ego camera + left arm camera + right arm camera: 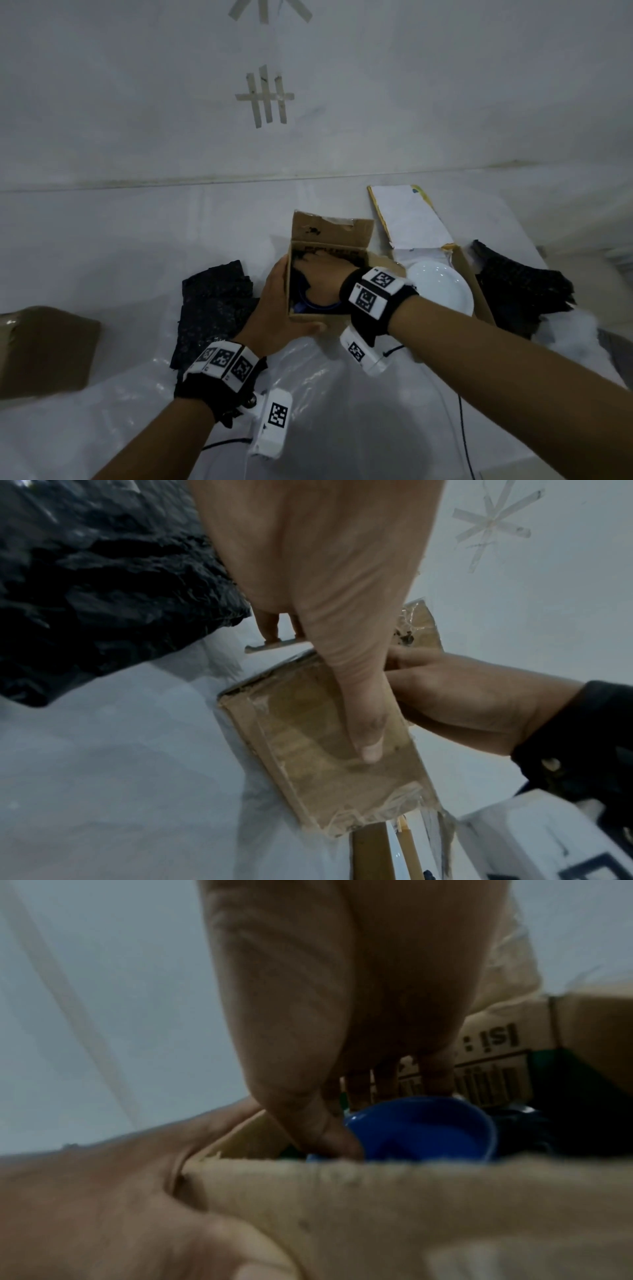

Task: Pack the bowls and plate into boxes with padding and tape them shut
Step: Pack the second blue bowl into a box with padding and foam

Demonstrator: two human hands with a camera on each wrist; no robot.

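White plastic sheeting covers the tabletop (102,240). Nearest, the left hand (277,308) clasps the near left corner of the small cardboard box (308,317), thumb along its front wall, a closed grip on it. Inside, the right hand (320,274) reaches down, fingers (356,1093) and thumb pinching the rim of the blue bowl (424,1129). Just right, the white plate (442,286) lies in a second open box (479,291). Black padding (212,308) lies on both sides. Farther back, tape strips (265,97) mark the wall.
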